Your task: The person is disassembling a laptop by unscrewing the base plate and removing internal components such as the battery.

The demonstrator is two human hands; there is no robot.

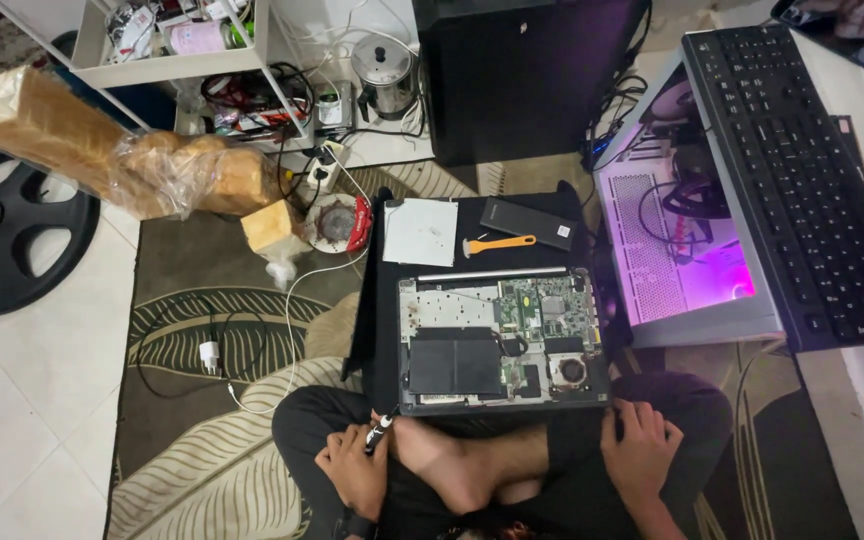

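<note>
1. To my right stands a desktop computer case [687,225], its side open and lit purple inside.
2. A black keyboard [802,170] rests across the top of that case.
3. Beyond my work mat I see an orange-handled pry tool [500,243], a flat black box [528,222] and a white sheet [420,231].
4. A loaf of bread in a clear bag [122,155] sits at upper left.
5. A steel kettle [384,72] stands by the white shelf [167,65].
6. A white charger plug with its cable [210,354] lies on the leaf-patterned rug [202,470].
</note>
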